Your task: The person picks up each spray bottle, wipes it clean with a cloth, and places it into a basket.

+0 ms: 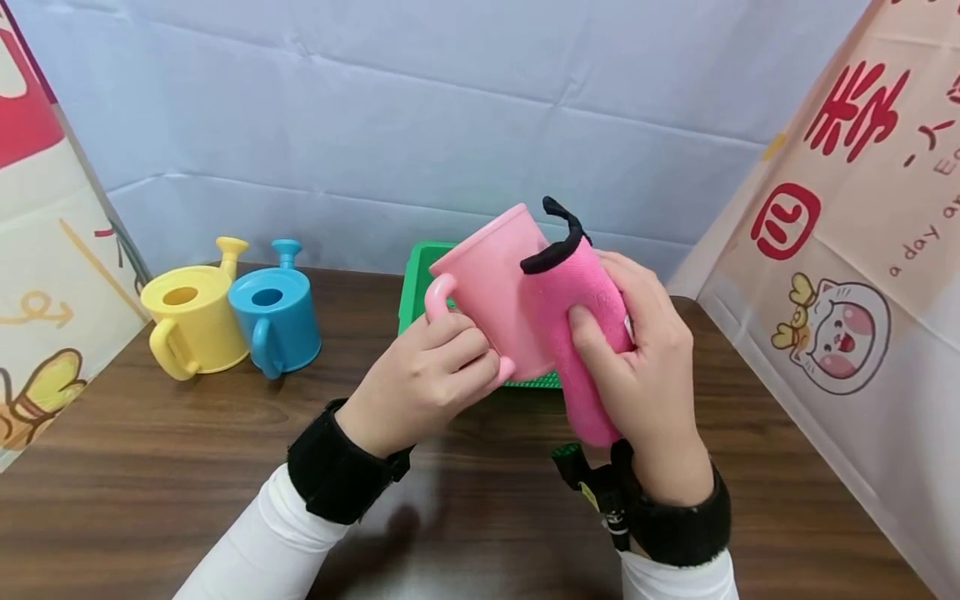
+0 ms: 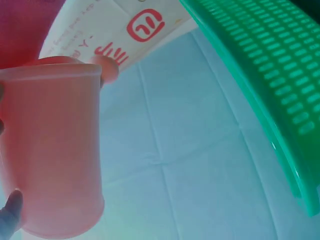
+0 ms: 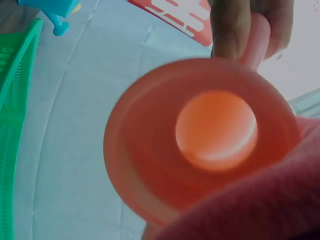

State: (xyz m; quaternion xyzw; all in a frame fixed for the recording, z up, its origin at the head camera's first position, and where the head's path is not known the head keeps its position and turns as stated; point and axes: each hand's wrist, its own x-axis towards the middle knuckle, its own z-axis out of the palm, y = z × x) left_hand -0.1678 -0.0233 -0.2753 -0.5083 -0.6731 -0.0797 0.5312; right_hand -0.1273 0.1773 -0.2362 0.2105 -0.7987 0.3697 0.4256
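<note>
Right, left hand (image 1: 435,371) has its fingers curled round the handle (image 1: 439,292) of the pink cup (image 1: 491,287), tilted in front of the green basket (image 1: 412,287). Right hand (image 1: 651,354) grips the pink cloth (image 1: 558,304), thumb on near face; cloth overlaps cup's right side, contact unclear.

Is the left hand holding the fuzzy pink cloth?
No, the right hand holds the pink cloth, while the left hand grips the handle of the pink container.

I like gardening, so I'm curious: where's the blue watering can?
In the head view, the blue watering can stands on the table, toward the left, just right of the yellow watering can.
</note>
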